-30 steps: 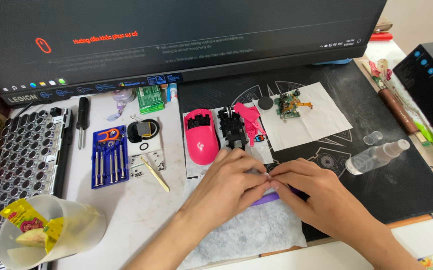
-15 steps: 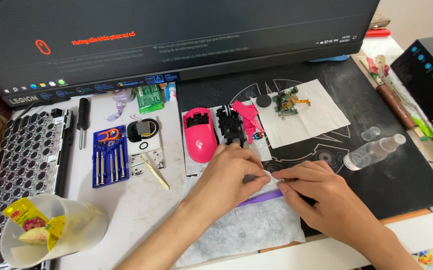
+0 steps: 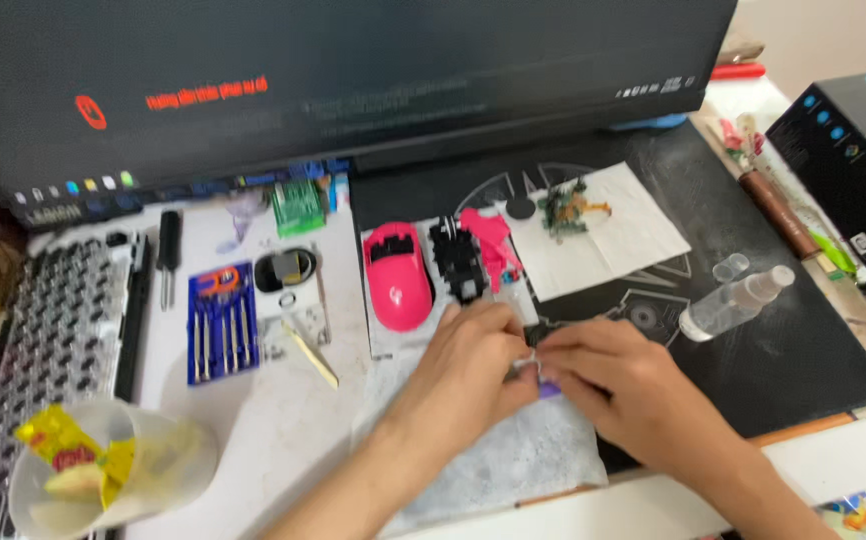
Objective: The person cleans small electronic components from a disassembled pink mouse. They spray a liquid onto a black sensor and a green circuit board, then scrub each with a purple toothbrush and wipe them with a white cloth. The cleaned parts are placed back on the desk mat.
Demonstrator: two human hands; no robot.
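My left hand (image 3: pixel 473 362) and my right hand (image 3: pixel 621 390) meet over a grey-white tissue sheet (image 3: pixel 513 460) near the desk's front edge. Together their fingertips pinch a small purple strip (image 3: pixel 549 388), mostly hidden by the fingers. Just behind the hands lie a pink mouse shell (image 3: pixel 398 275), a black inner mouse frame (image 3: pixel 455 260) and a pink plastic piece (image 3: pixel 488 240). A small green circuit board (image 3: pixel 565 208) rests on a white paper napkin (image 3: pixel 623 235).
A black monitor (image 3: pixel 353 80) stands at the back. A keyboard (image 3: pixel 43 330) is at the left, with a blue screwdriver set (image 3: pixel 219 322), a black screwdriver (image 3: pixel 167 255), a plastic cup with wrappers (image 3: pixel 103 470), a clear spray bottle (image 3: pixel 733 300) and a black box (image 3: pixel 853 160).
The view shifted and the hands moved slightly up and right over the tissue. The purple strip, seen longer before, is now almost covered by the fingers.
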